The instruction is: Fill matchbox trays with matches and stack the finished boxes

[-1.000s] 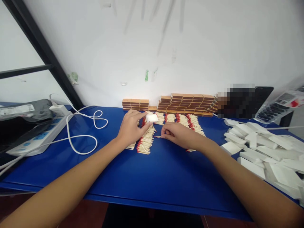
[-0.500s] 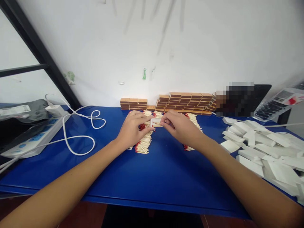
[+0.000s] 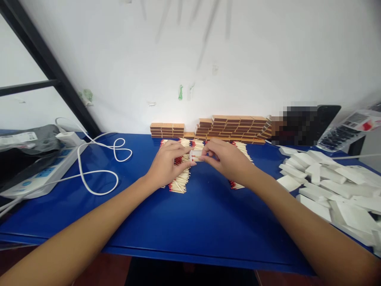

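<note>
Between my hands is a small white matchbox tray [image 3: 197,152] with red match heads showing at its left end. My left hand [image 3: 168,162] grips the tray's left end between thumb and fingers. With thumb and forefinger pinched at the tray's right side, my right hand [image 3: 224,159] holds a matchstick [image 3: 197,158], its red head pointing left; the fingertips partly cover it. Loose matches [image 3: 179,180] lie in heaps under and beside my left hand. Another heap of matches [image 3: 242,149] shows behind my right hand, partly hidden by it.
Brown matchboxes [image 3: 239,127] are stacked along the wall. Many white trays [image 3: 336,178] are piled at the right. A dark phone-like device [image 3: 326,125] leans behind them. White cable [image 3: 98,171] loops near a power strip [image 3: 44,174] on the blue table [image 3: 178,226].
The matchstick in my right hand has come down lower into the tray, toward its near side. Both hands stay almost in place, with the tray slightly shifted.
</note>
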`<control>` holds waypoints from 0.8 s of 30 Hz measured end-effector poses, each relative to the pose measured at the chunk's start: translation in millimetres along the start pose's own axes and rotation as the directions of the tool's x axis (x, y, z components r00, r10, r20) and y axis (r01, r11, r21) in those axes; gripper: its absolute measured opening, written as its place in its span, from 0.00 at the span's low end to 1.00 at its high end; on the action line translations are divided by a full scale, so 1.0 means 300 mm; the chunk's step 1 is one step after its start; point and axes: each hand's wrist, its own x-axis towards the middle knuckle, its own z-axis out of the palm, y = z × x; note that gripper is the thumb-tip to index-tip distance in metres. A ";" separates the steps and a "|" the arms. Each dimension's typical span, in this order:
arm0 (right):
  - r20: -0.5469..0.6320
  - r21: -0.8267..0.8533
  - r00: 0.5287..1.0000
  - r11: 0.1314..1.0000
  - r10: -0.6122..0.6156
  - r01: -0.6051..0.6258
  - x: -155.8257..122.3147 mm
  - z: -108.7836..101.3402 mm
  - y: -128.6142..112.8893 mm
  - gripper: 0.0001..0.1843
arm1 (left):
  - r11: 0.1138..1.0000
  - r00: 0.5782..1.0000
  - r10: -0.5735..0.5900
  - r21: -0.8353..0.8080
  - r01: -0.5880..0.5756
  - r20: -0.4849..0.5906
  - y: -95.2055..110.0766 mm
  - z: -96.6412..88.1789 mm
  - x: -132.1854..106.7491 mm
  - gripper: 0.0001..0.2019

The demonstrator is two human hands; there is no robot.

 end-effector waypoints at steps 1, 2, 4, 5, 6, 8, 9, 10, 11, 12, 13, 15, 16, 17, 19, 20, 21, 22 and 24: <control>-0.022 0.029 1.000 1.000 -0.003 0.003 0.001 0.000 -0.003 0.05 | 1.000 1.000 0.002 -0.001 -0.002 -0.006 -0.001 0.001 0.000 0.21; -0.040 0.058 0.999 0.998 -0.005 0.007 0.001 0.001 -0.007 0.05 | 1.000 1.000 0.002 -0.001 -0.002 -0.010 -0.001 0.002 -0.001 0.21; -0.070 0.098 0.998 0.995 -0.007 0.014 0.002 0.001 -0.013 0.06 | 1.000 1.000 -0.005 -0.004 0.005 -0.006 0.003 0.002 0.000 0.21; -0.085 0.106 0.996 0.994 -0.006 0.015 0.001 0.003 -0.014 0.06 | 1.000 1.000 -0.010 -0.008 0.010 -0.002 0.006 0.002 0.001 0.21; -0.101 0.107 0.995 0.994 -0.007 0.018 0.001 0.005 -0.014 0.05 | 1.000 1.000 -0.013 -0.013 0.013 0.002 0.009 0.002 0.002 0.21; -0.125 0.089 0.992 0.995 -0.029 0.040 -0.002 0.012 -0.011 0.05 | 1.000 1.000 -0.012 -0.022 0.012 0.002 0.014 0.001 0.004 0.21; -0.129 0.070 0.990 0.996 -0.049 0.058 -0.004 0.016 -0.008 0.04 | 1.000 1.000 -0.008 -0.026 0.008 -0.002 0.015 0.002 0.004 0.20; -0.125 0.047 0.990 0.996 -0.069 0.076 -0.005 0.018 -0.006 0.03 | 1.000 1.000 -0.006 -0.024 0.006 -0.006 0.016 0.002 0.004 0.20; -0.121 0.025 0.989 0.996 -0.086 0.089 -0.006 0.020 -0.005 0.03 | 1.000 1.000 -0.010 -0.019 0.010 -0.010 0.015 0.002 0.004 0.20; -0.119 0.005 0.988 0.995 -0.094 0.096 -0.007 0.019 -0.004 0.04 | 1.000 1.000 -0.020 -0.010 0.020 -0.013 0.014 0.001 0.003 0.20; -0.123 -0.011 0.988 0.996 -0.095 0.094 -0.007 0.018 -0.004 0.04 | 0.999 0.999 -0.036 0.004 0.036 -0.015 0.012 0.001 0.003 0.20; -0.143 -0.029 0.986 0.996 -0.083 0.080 -0.007 0.012 -0.007 0.06 | 0.996 0.997 -0.073 0.042 0.073 -0.016 0.009 -0.003 0.004 0.20; -0.156 -0.036 0.985 0.997 -0.077 0.072 -0.006 0.009 -0.009 0.07 | 0.993 0.996 -0.093 0.068 0.094 -0.020 0.008 -0.007 0.005 0.19; -0.166 -0.044 0.984 0.997 -0.067 0.061 -0.006 0.009 -0.011 0.07 | 0.989 0.993 -0.113 0.097 0.115 -0.031 0.007 -0.011 0.008 0.19; -0.169 -0.058 0.985 0.998 -0.036 0.026 -0.007 0.016 -0.016 0.08 | 0.974 0.985 -0.156 0.158 0.165 -0.071 0.007 -0.022 0.014 0.16; -0.161 -0.057 0.987 0.998 -0.009 -0.001 -0.007 0.025 -0.017 0.08 | 0.965 0.979 -0.175 0.182 0.192 -0.101 0.007 -0.027 0.018 0.16; -0.143 -0.048 0.989 0.998 0.027 -0.034 -0.008 0.037 -0.018 0.09 | 0.956 0.973 -0.193 0.198 0.216 -0.130 0.008 -0.032 0.021 0.15; -0.114 -0.030 0.991 0.997 0.068 -0.072 -0.009 0.052 -0.019 0.08 | 0.950 0.966 -0.208 0.205 0.237 -0.152 0.008 -0.035 0.023 0.14; -0.044 0.018 0.988 0.989 0.146 -0.146 -0.010 0.084 -0.020 0.06 | 0.942 0.959 -0.228 0.210 0.261 -0.169 0.009 -0.038 0.026 0.14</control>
